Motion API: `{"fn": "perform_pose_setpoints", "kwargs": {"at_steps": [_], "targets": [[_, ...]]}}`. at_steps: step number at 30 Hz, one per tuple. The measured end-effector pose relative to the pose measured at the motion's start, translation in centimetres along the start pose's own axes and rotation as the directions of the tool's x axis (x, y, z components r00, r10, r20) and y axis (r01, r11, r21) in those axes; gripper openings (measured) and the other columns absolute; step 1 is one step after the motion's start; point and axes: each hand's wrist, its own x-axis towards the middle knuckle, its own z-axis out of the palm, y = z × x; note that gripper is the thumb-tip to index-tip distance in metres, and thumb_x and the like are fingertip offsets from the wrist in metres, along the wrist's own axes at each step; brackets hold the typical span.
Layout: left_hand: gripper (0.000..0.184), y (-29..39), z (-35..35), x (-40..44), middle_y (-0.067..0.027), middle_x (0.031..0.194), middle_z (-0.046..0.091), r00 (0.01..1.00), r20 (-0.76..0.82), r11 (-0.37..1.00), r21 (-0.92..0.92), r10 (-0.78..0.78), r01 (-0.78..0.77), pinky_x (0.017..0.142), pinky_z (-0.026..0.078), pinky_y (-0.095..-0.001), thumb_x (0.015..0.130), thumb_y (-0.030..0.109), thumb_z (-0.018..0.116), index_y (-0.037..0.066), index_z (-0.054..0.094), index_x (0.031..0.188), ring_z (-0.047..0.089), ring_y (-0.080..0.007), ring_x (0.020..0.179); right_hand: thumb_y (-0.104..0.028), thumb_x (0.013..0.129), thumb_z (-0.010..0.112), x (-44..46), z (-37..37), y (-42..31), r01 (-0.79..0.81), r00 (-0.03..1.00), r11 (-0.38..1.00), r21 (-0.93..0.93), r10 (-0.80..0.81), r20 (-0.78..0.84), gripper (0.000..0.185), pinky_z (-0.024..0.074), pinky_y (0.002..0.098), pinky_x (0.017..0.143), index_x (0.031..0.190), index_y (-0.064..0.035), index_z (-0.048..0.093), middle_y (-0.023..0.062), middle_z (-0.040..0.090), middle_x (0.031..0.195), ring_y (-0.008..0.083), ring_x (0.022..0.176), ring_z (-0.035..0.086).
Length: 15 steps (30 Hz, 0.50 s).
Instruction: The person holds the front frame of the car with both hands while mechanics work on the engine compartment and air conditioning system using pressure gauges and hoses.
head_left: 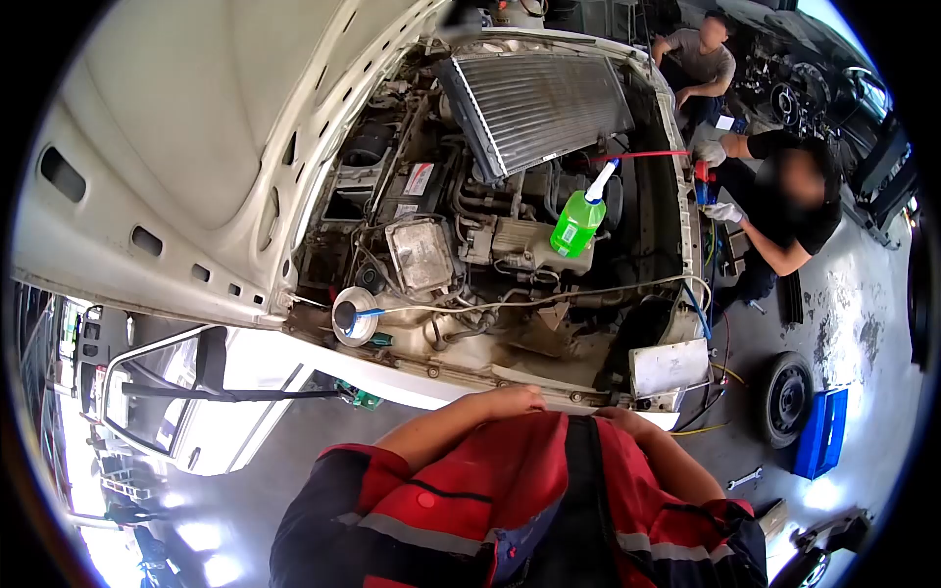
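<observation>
My left hand (515, 400) rests at the white fender edge (461, 380) of a car with its hood up; its fingers are partly hidden by the jacket. To the right, my right hand (619, 417) lies near the same edge, mostly hidden by the red jacket. Beyond them is the engine bay, where a green spray bottle (578, 223) with a white nozzle stands on the engine. Behind the bottle a radiator (539, 103) lies tilted across the bay. A white cup (355, 317) with a blue-handled brush sits at the left.
At the right, a person in black with gloved hands (723, 212) crouches by the car front; another person (698, 64) is behind. A wheel (787, 400), a blue crate (821, 433) and a wrench (745, 478) lie on the floor. The raised hood (186, 127) fills the left.
</observation>
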Motion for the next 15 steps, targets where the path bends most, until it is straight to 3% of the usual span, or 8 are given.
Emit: {"fn": "perform_pose_setpoints", "kwargs": {"at_steps": [3,6,10,15], "targets": [[0.027,0.6,-0.4,0.5,-0.0166,0.112,0.061,0.986,-0.097,0.991,-0.012,0.133,-0.135,0.088,0.046,-0.0400,0.092,0.027,0.050,0.009,0.062,0.108,0.058,-0.0334,0.102,-0.044,0.092,0.053,0.1,0.3,0.5,-0.038,0.999,0.999,-0.017,0.038,-0.019,0.052,0.0424,0.0333,0.094,0.120,-0.0011,0.058,0.0172,0.062,0.117,0.0249,0.108,0.057],[0.028,1.7,-1.1,0.6,-0.0163,0.114,0.061,0.971,0.180,0.982,-0.079,-0.156,0.173,0.089,0.045,-0.0389,0.092,0.026,0.049,0.007,0.060,0.110,0.058,-0.0324,0.103,-0.046,0.092,0.052,0.7,0.6,2.1,-0.040,0.999,0.997,0.058,0.039,0.015,0.052,0.0423,0.0337,0.094,0.120,-0.0019,0.058,0.0175,0.062,0.116,0.0261,0.108,0.057],[0.029,3.2,-1.5,-0.3,-0.0157,0.111,0.063,0.957,0.177,0.948,-0.183,-0.228,0.260,0.089,0.045,-0.0377,0.092,0.027,0.049,0.006,0.061,0.110,0.059,-0.0300,0.102,-0.047,0.093,0.048,-2.6,0.1,-1.8,-0.079,0.997,0.987,-0.140,0.080,0.007,0.052,0.0419,0.0350,0.094,0.121,-0.0035,0.057,0.0175,0.062,0.116,0.0276,0.108,0.057],[0.030,2.4,-0.7,-0.9,-0.0160,0.110,0.063,0.911,0.273,0.908,-0.200,-0.310,0.369,0.087,0.045,-0.0362,0.090,0.027,0.051,0.007,0.061,0.110,0.060,-0.0287,0.100,-0.040,0.091,0.051,-2.7,0.1,2.8,-0.037,0.992,0.978,-0.203,0.061,0.114,0.048,0.0420,0.0366,0.094,0.121,-0.0030,0.057,0.0177,0.060,0.118,0.0290,0.109,0.056]]}}
